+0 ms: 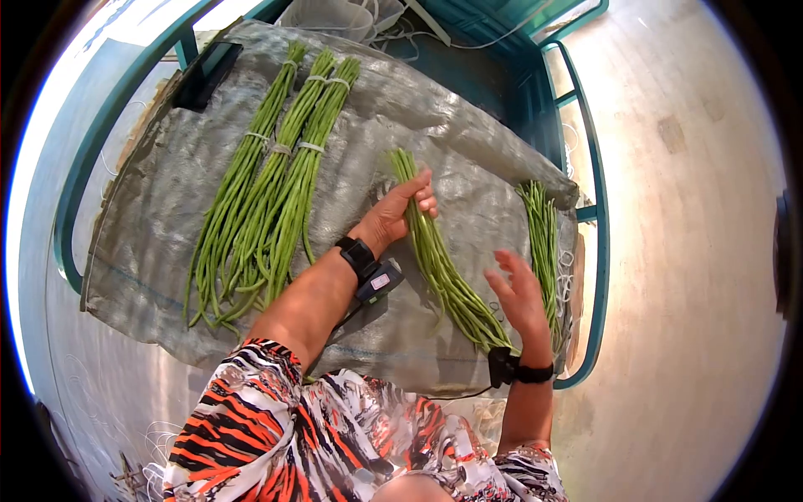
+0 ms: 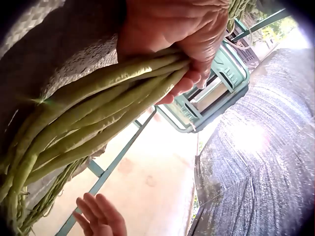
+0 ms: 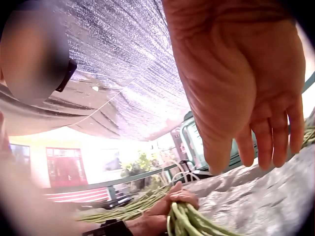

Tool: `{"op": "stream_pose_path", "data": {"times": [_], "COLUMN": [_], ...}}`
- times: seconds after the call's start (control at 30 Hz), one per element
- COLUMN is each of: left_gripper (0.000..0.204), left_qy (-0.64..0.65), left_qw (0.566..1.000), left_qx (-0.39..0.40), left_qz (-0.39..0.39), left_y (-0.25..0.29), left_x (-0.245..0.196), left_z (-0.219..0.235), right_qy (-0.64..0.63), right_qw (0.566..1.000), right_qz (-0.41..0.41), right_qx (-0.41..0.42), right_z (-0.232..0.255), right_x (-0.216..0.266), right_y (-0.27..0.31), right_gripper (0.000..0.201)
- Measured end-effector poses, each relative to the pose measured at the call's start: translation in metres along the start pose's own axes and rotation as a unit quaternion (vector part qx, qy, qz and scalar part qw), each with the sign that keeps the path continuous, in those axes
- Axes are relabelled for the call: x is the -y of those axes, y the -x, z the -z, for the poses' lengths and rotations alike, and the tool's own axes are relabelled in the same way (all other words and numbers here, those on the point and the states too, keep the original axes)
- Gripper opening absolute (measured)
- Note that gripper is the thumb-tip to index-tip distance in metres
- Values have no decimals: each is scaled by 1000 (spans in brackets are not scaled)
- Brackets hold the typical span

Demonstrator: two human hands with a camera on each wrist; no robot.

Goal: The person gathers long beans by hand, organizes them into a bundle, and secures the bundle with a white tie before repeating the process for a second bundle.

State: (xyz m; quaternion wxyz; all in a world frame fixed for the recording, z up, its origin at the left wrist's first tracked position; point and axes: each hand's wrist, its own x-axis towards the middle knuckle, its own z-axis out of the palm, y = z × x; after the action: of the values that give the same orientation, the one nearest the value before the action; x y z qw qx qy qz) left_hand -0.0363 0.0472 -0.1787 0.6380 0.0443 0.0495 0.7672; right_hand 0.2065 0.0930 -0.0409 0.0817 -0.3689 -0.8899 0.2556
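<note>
In the head view my left hand [image 1: 400, 214] grips a bunch of long green beans [image 1: 442, 266] near its upper end. The bunch hangs down toward me, its lower end by my right wrist. In the left wrist view the beans [image 2: 93, 105] run out from under the curled fingers. My right hand [image 1: 520, 294] is open and holds nothing, its fingers fairly straight, between that bunch and a smaller pile of long beans [image 1: 542, 230] at the right edge. The right wrist view shows its palm [image 3: 221, 93] facing the camera, thumb apart from the fingers.
Three bundles of long beans [image 1: 268, 201], bound with pale ties, lie on the grey sheet [image 1: 376, 125] at the left. White string loops [image 1: 565, 276] lie beside the right pile. Green metal rails [image 1: 595, 209] run along both sides. A green bin [image 1: 502, 71] stands behind.
</note>
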Motion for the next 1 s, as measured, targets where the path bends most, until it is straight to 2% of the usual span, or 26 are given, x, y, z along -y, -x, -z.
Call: {"op": "stream_pose_path", "data": {"times": [0.03,0.1,0.2,0.23,0.37,0.43,0.5,0.63,0.7,0.73,0.77,0.8,0.87,0.93,1.0], "left_gripper": [23,18,18,18,22,24,24,25,26,26,26,27,29,39,43], "left_qy": [-7,-18,-62,-64,-67,-87,-91,-74,-127,-153,-147,-178,-239,-207,-179], "left_qw": [1000,998,998,997,995,993,988,984,982,979,969,962,944,967,983], "left_qx": [9,43,15,40,54,51,59,50,19,4,-16,0,33,29,16], "left_qz": [9,30,22,23,43,66,106,155,141,135,196,205,227,143,38], "left_y": [3,8,14,14,16,21,20,22,23,23,19,16,12,13,11], "left_x": [-2,-2,-2,-2,-2,-3,-5,-6,-4,-3,0,0,3,8,12], "left_z": [-4,-7,-22,-20,-19,-23,-20,-20,-26,-27,-19,-16,-12,-18,-25], "right_qy": [-19,-210,-316,-349,-464,-507,-542,-508,-485,-502,-519,-535,-577,-603,-588], "right_qw": [1000,977,937,915,798,752,723,765,783,785,786,787,762,743,756], "right_qz": [20,10,-42,-49,-80,-90,-94,-93,-102,-96,-91,-87,-77,-73,-79], "right_qx": [11,35,144,199,375,412,418,385,376,351,324,295,284,282,276], "right_z": [-11,-34,-46,-51,-64,-69,-75,-78,-72,-71,-69,-66,-73,-75,-73], "right_x": [11,18,33,32,34,44,54,61,61,61,61,59,46,42,45], "right_y": [-21,-67,-121,-136,-172,-176,-174,-173,-175,-175,-175,-176,-181,-180,-180], "right_gripper": [45,48,56,57,59,54,45,27,20,18,17,15,12,11,11]}}
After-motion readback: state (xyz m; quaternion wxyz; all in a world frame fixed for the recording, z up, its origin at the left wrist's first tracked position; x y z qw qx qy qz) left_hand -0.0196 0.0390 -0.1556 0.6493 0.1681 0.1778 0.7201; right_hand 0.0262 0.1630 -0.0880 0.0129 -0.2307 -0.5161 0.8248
